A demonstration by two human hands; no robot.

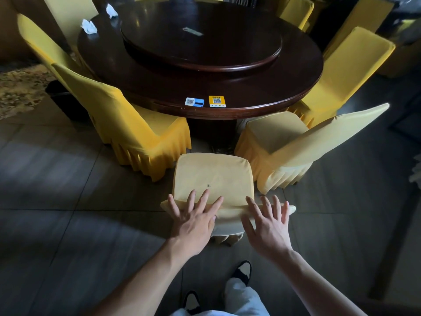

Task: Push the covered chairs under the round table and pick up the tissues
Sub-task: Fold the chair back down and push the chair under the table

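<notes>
Hands: left hand and right hand lie flat with fingers spread on the top edge of the covered chair, whose seat points straight ahead toward the round table, with 2 tissues at the table's far left.

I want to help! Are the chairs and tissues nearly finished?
Not yet. Both hands, left and right, lie flat on the pale chair, still clear of the round table. Two crumpled tissues still lie on it.
</notes>
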